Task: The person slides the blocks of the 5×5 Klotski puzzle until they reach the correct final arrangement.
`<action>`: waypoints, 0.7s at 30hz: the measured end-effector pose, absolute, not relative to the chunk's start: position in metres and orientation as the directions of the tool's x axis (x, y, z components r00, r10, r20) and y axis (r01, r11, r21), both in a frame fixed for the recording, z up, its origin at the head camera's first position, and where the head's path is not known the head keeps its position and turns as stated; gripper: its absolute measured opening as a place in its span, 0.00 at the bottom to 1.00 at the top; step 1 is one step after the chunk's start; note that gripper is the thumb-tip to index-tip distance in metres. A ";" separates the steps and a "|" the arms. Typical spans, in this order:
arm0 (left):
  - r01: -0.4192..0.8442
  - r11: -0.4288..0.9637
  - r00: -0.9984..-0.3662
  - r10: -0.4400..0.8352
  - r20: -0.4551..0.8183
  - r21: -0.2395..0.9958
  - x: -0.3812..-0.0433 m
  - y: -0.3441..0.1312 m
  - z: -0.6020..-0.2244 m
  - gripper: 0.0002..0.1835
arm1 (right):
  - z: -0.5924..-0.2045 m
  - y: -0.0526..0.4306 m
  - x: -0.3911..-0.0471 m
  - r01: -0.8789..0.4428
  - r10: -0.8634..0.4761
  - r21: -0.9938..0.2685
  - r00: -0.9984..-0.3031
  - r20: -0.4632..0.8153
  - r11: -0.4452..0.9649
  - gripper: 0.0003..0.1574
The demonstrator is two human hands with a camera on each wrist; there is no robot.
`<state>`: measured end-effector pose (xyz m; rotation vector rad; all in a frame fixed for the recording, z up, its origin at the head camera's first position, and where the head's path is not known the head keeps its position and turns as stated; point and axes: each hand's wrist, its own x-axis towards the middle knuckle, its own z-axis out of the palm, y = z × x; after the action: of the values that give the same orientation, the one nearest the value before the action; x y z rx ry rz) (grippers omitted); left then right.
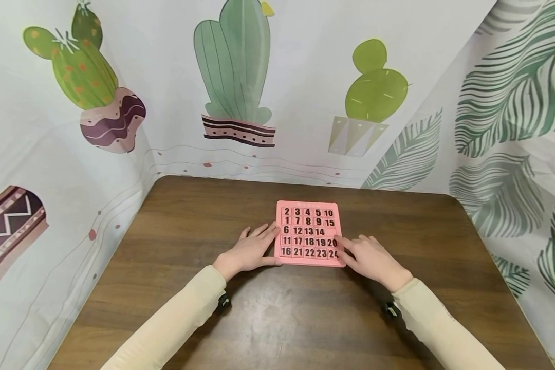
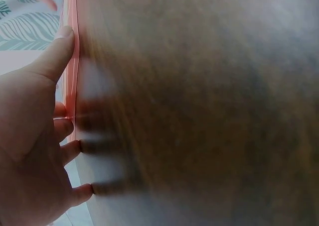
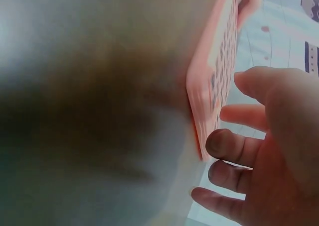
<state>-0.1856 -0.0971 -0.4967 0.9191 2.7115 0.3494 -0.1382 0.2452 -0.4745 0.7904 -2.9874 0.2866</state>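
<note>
A pink sliding number puzzle [image 1: 310, 261] lies flat on the table, its black-numbered tiles in rows inside a raised rim. One bare cell shows at the right end of the third row, beside tile 14 and above tile 20. Along the puzzle's left side rests my left hand [image 1: 250, 251], thumb against the rim near the lower corner and fingers spread at the edge. My right hand [image 1: 367, 255] is at the right side, its index fingertip at tile 20 and its thumb near tile 24. The right wrist view shows its other fingers [image 3: 234, 141] loosely bent, holding nothing.
The puzzle sits on a dark brown wooden table [image 1: 268, 318], toward its far half. Behind and beside it hangs a white cloth [image 1: 300, 103] printed with cacti and leaves. A small black device [image 1: 224, 300] is at the left wrist, another [image 1: 390, 310] at the right.
</note>
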 end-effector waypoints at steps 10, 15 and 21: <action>0.561 0.774 -0.765 0.620 -0.174 0.295 -0.186 -0.097 -0.499 0.53 | -0.480 0.244 -0.191 -0.433 -0.437 -0.183 -0.899 0.019 0.883 0.31; 0.562 0.772 -0.766 0.622 -0.166 0.298 -0.186 -0.097 -0.497 0.52 | -0.483 0.244 -0.203 -0.391 -0.408 -0.207 -0.912 -0.047 0.897 0.34; 0.556 0.775 -0.770 0.616 -0.163 0.299 -0.185 -0.097 -0.497 0.52 | -0.483 0.243 -0.205 -0.379 -0.401 -0.207 -0.913 -0.077 0.902 0.35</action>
<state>-0.1846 -0.0968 -0.4972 0.9141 2.7170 0.3422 -0.2048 0.2432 -0.4832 0.6539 -3.1780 0.3081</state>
